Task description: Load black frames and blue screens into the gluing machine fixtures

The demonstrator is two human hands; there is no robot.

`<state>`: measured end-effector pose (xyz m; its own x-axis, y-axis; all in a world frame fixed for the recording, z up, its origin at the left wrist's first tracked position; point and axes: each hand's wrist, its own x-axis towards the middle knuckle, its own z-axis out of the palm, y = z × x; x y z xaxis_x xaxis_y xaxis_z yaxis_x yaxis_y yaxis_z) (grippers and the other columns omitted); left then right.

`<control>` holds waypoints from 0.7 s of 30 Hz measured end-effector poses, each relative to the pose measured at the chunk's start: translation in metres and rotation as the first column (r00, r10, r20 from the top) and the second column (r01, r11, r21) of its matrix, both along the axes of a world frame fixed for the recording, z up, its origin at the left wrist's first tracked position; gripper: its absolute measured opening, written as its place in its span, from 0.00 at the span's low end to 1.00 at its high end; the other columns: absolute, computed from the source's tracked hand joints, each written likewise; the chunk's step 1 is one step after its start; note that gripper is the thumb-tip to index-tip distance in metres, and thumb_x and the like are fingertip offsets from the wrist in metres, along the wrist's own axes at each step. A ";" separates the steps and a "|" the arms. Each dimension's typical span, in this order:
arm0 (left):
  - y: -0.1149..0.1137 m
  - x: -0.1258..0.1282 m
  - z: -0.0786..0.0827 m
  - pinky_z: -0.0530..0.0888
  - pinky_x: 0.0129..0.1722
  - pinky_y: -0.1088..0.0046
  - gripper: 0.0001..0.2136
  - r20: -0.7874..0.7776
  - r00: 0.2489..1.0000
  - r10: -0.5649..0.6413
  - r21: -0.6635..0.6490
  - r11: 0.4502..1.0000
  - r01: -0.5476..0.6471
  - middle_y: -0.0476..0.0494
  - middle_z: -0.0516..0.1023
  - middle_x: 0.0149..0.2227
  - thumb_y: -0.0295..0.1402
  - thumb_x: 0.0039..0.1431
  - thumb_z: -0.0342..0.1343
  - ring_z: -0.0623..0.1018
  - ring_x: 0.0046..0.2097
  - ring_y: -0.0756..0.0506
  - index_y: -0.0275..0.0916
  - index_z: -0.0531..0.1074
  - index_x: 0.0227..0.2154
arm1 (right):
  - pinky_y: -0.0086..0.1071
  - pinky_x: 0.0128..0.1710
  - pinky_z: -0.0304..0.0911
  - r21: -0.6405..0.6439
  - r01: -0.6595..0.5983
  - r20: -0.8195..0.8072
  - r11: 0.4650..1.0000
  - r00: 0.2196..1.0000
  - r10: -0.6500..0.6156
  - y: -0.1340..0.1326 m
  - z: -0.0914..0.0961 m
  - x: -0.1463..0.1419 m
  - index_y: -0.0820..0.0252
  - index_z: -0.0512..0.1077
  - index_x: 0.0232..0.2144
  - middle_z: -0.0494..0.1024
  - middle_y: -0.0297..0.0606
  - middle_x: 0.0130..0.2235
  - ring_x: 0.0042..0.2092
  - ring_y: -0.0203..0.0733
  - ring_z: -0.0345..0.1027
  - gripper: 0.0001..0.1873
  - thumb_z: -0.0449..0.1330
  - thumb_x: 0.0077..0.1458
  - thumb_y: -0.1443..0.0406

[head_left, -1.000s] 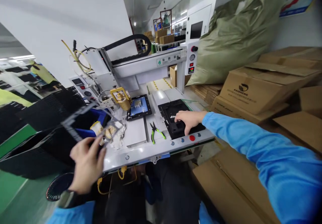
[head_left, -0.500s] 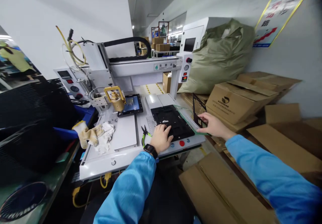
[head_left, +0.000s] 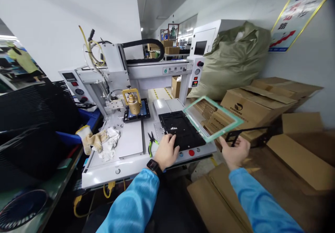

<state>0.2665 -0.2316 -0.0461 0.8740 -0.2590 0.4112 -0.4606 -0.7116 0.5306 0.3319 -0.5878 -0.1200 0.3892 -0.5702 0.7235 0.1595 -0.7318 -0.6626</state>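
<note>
My left hand (head_left: 166, 151) rests with its fingers down on the near edge of the black fixture tray (head_left: 183, 128) on the white machine table (head_left: 136, 156). My right hand (head_left: 235, 153) is off the table's right side, closed on a green-edged clear pane (head_left: 212, 118) and a thin black frame (head_left: 251, 135), both held roughly flat above the cardboard boxes. A gold dispensing head (head_left: 133, 102) sits over a second fixture holding a blue panel (head_left: 142, 111) at the back left.
Green-handled pliers (head_left: 151, 143) lie left of the tray. Gloves and a rag (head_left: 101, 140) lie on the table's left. Red button (head_left: 191, 152) is at the front edge. Cardboard boxes (head_left: 243, 104) and a green sack (head_left: 230, 62) fill the right. Black tray stacks (head_left: 31, 128) stand on the left.
My right hand has lifted the green-edged pane and black frame off the tray's right side and swung them out over the boxes. My left hand stays on the tray. The dispensing head has moved over the blue panel.
</note>
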 end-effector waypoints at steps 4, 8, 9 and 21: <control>0.016 -0.019 -0.001 0.63 0.72 0.47 0.29 -0.038 0.993 0.108 -0.217 0.970 -0.114 0.26 0.62 0.67 0.42 0.71 0.51 0.63 0.69 0.33 0.31 0.60 0.69 | 0.44 0.45 0.75 0.102 -0.092 0.017 0.991 0.996 0.090 0.017 0.027 -0.005 0.73 0.74 0.54 0.73 0.54 0.49 0.40 0.46 0.73 0.45 0.73 0.45 0.44; 0.034 -0.039 -0.003 0.59 0.73 0.45 0.29 -0.038 0.979 0.202 -0.331 0.922 -0.203 0.27 0.60 0.68 0.43 0.73 0.49 0.61 0.71 0.33 0.32 0.59 0.70 | 0.44 0.46 0.76 0.065 -0.261 0.008 0.963 0.965 0.261 0.041 0.047 -0.023 0.69 0.73 0.55 0.72 0.51 0.50 0.42 0.45 0.73 0.41 0.73 0.49 0.47; 0.038 -0.046 -0.004 0.59 0.73 0.45 0.28 -0.035 0.976 0.214 -0.343 0.915 -0.213 0.27 0.60 0.67 0.43 0.73 0.50 0.61 0.71 0.34 0.33 0.59 0.70 | 0.44 0.47 0.76 0.029 -0.304 0.023 0.952 0.953 0.304 0.051 0.054 -0.031 0.68 0.72 0.54 0.72 0.50 0.50 0.43 0.45 0.73 0.39 0.73 0.49 0.48; 0.058 -0.151 -0.023 0.65 0.72 0.47 0.41 -0.082 0.960 -0.268 -0.413 0.886 0.212 0.30 0.65 0.68 0.62 0.62 0.61 0.66 0.70 0.30 0.41 0.63 0.69 | 0.46 0.55 0.70 -0.302 -0.947 -0.040 0.106 0.124 0.991 0.243 0.117 -0.178 0.61 0.68 0.53 0.72 0.46 0.45 0.52 0.51 0.69 0.24 0.64 0.55 0.65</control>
